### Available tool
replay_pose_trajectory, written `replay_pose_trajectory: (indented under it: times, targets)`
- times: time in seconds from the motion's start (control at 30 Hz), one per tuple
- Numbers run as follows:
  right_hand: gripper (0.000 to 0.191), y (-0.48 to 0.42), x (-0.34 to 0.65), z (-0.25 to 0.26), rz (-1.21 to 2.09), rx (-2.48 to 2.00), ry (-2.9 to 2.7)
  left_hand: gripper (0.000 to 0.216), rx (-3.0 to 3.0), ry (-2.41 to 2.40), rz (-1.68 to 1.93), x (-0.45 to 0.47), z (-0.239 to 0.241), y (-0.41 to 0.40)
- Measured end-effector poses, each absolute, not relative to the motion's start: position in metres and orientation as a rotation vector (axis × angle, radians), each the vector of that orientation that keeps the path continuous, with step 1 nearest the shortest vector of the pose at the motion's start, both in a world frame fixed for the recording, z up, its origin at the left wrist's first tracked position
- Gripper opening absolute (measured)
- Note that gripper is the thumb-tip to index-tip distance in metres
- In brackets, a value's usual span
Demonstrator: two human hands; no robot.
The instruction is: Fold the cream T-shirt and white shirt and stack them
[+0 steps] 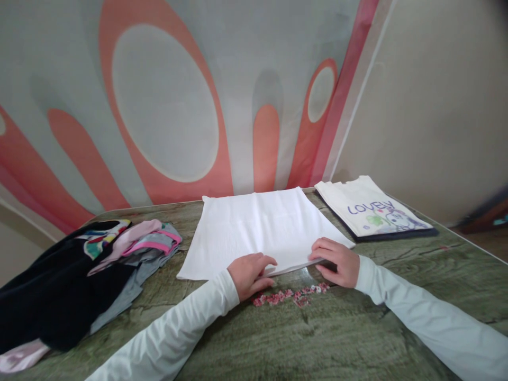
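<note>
A white folded garment, which looks like a shirt (246, 227), lies spread on the wood-patterned table. My left hand (251, 274) rests at its near edge, the fingers on the cloth and the thumb apart, below the edge. Farther right along that edge, my right hand (337, 262) has its fingers curled over the cloth with the thumb underneath. The near edge looks slightly raised between the hands. Just in front of it, a small strip of pink and white floral print (293, 296) shows on the tabletop.
At the left lies a loose heap of clothes, with a black garment (47, 280) and a pink and grey one (151, 241). A cream folded garment lettered "LOVELY" (369, 203) sits on a dark one at the right. A patterned wall (242, 79) stands behind the table (278, 349).
</note>
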State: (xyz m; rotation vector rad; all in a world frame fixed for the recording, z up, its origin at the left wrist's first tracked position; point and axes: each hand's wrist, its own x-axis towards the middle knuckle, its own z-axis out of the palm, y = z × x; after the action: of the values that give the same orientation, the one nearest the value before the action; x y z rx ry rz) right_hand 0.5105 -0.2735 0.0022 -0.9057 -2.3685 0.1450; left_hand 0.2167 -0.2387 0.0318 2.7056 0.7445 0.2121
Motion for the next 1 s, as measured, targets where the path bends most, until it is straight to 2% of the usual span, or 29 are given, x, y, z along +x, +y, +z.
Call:
replay_pose_trajectory:
  times: [0.63, 0.9, 1.0]
  targets:
    - [0.02, -0.26, 0.56, 0.013, 0.028, -1.094, -2.457, 0.034, 2.954, 0.743, 0.191, 0.22, 0.021, -0.241]
    - [0.021, -0.263, 0.571, 0.017, 0.464, -1.137, -2.431, 0.034, 2.971, 0.743, 0.237, 0.22, 0.019, -0.241]
    - [0.018, -0.26, 0.582, 0.021, 0.424, -1.21, -2.347, 0.034, 2.966, 0.734, 0.239, 0.22, 0.02, -0.241]
